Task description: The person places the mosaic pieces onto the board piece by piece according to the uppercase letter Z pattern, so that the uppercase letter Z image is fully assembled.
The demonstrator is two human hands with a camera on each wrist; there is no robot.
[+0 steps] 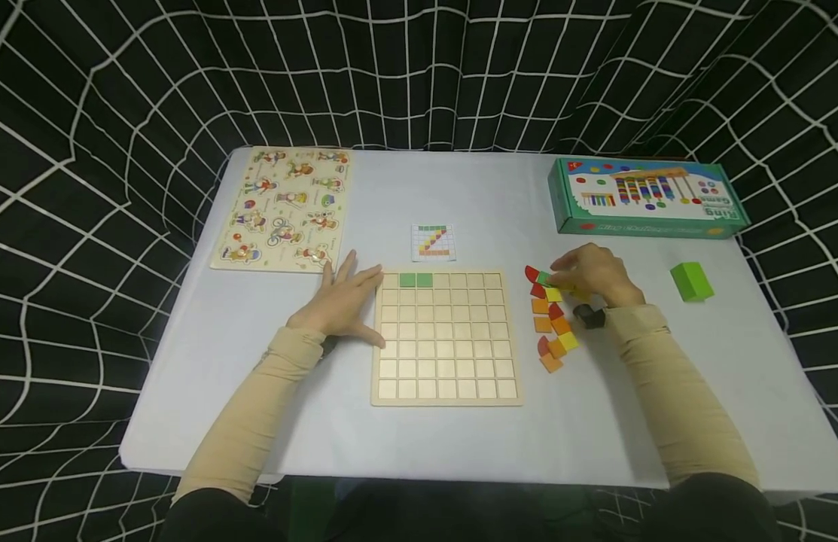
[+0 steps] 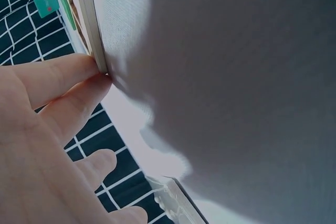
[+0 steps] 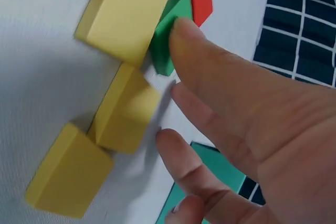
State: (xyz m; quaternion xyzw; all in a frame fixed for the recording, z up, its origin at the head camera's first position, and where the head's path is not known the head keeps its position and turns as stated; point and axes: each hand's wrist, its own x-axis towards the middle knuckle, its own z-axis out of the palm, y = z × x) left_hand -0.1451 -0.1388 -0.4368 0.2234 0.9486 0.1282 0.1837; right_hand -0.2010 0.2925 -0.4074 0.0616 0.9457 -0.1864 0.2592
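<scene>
A wooden grid board (image 1: 446,402) lies in the middle of the table, with two green square tiles (image 1: 415,280) in its far row. Spread out at the board's left edge is my left hand (image 1: 340,303); in the left wrist view, fingertips (image 2: 97,74) touch the board's corner. My right hand (image 1: 595,272) is over a loose group of red, orange and yellow tiles (image 1: 542,306) right of the board. It pinches a green tile (image 3: 167,43), which stands tilted beside a yellow tile (image 3: 126,17). Two more yellow tiles (image 3: 123,111) lie near its fingers.
A small pattern card (image 1: 433,242) lies beyond the board. At the far left is a picture puzzle board (image 1: 283,211). A green game box (image 1: 649,197) and a green block (image 1: 692,281) stand on the right. Black netting (image 1: 405,75) surrounds the white table.
</scene>
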